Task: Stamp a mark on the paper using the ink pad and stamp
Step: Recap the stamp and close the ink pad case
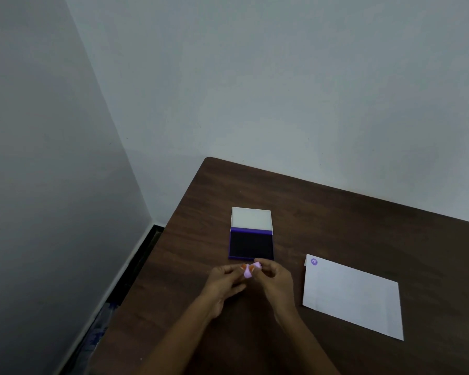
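A small pink stamp (249,272) with an orange part is held between the fingertips of both hands, just in front of the ink pad. My left hand (224,284) grips it from the left and my right hand (275,282) from the right. The ink pad (251,244) lies open on the table, with a dark pad in a purple tray and its white lid (251,217) tilted up behind. A white sheet of paper (355,296) lies to the right and bears a round purple mark (313,262) near its far left corner.
The dark brown wooden table (336,212) stands against a plain grey wall. Its left edge drops to the floor, where a black skirting strip (136,261) runs along the side wall.
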{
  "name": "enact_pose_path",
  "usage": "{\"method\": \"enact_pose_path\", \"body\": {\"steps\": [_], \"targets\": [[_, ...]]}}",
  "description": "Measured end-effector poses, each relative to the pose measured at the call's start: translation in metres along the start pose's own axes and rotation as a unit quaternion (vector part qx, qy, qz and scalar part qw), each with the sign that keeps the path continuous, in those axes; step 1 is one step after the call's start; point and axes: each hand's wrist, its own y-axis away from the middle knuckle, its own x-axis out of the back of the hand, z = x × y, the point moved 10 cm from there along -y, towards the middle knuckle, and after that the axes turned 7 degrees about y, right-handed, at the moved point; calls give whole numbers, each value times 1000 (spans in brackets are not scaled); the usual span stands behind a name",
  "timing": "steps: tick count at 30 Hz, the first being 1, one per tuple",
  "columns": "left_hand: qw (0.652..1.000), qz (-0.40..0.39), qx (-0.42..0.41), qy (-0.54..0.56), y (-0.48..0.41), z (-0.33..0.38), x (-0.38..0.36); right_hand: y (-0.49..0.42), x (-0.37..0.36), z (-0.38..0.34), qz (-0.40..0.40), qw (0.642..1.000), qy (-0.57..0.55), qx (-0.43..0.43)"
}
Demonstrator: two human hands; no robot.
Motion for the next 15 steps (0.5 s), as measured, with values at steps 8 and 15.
{"method": "enact_pose_path", "body": {"steps": [8,15], "targets": [[977,164,-117,-72,-16,29,43,-13,-16,-7,-11,969,222,110],[966,187,-151,-96,-23,32,53,-11,-29,3,-45,946,298,120]]}}
